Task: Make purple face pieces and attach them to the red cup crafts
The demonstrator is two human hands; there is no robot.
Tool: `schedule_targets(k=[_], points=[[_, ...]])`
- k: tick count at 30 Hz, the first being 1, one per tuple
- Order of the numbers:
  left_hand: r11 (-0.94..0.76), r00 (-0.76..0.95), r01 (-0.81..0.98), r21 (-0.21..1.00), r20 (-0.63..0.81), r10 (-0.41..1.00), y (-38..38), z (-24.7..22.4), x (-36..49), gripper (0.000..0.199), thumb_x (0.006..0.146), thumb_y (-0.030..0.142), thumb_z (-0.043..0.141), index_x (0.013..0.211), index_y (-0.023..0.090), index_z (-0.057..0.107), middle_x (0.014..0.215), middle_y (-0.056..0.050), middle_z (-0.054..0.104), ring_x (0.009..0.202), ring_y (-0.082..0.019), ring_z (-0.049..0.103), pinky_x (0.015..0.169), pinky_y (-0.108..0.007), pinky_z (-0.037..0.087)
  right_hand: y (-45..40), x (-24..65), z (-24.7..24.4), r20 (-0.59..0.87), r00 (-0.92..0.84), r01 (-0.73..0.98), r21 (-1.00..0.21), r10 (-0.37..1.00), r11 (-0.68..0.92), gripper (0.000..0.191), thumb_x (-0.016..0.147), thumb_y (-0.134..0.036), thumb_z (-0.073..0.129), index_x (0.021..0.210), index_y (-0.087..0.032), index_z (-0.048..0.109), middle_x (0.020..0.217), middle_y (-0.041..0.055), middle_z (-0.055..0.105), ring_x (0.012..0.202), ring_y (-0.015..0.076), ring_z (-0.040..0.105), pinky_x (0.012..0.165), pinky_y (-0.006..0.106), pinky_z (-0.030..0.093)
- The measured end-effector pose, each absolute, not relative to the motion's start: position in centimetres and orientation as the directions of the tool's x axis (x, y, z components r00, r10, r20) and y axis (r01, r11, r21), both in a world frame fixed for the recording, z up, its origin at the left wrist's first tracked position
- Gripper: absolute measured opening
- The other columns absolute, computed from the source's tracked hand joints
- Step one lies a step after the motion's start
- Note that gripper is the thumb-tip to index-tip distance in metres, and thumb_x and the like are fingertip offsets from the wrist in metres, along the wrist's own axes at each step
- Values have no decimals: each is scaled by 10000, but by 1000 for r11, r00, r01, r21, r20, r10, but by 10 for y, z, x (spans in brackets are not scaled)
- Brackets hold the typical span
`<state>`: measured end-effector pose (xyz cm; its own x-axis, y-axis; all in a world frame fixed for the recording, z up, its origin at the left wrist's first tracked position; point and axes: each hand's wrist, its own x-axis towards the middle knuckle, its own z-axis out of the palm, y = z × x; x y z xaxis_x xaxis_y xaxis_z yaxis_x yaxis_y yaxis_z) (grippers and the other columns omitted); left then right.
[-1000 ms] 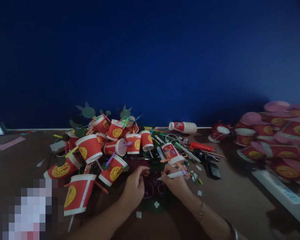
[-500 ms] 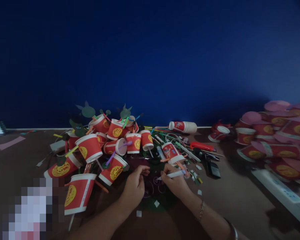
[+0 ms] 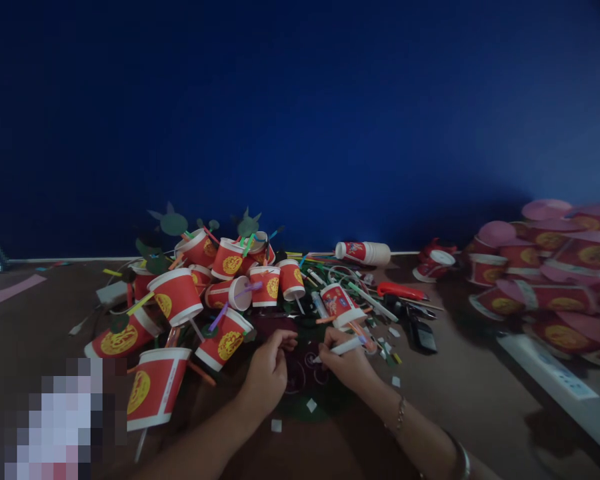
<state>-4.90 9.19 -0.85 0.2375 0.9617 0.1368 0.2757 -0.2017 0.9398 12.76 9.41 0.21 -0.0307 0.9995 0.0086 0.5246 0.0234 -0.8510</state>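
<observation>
My right hand (image 3: 343,357) is closed on a white marker (image 3: 347,345) with a purple end, its tip pointing left and down. Beneath the tip lies a dark sheet (image 3: 300,393) with pale circles drawn on it. My left hand (image 3: 270,367) rests at the sheet's left side, fingers curled, the thumb near them; whether anything is between them is too dark to tell. Two small white paper squares, one (image 3: 311,405) on the sheet's near part and another (image 3: 277,425) nearer me, lie between my forearms.
Red paper cups (image 3: 176,297) with straws are heaped at the left. A cup stack (image 3: 363,253) lies at the back. A red tool (image 3: 403,291) and a black object (image 3: 423,335) lie right of the hands. More cups with pink discs (image 3: 570,300) are piled at far right.
The marker tip has shifted slightly left with my right hand. The whole view has moved a little, so the objects sit slightly further left.
</observation>
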Motion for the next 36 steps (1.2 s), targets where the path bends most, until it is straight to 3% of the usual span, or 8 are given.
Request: schedule_targets(k=[36], points=[[-193,218,269,944,135,967,91,-6,-48,354,726,1,365,969,168,561,890,-50,654,853,-165,619,792,-310,481,95,124,6,-3,-34,518,-855,999,15,174,690,-223,484,541,-214,396,438,-41,490,430,107,421,413,206,303]])
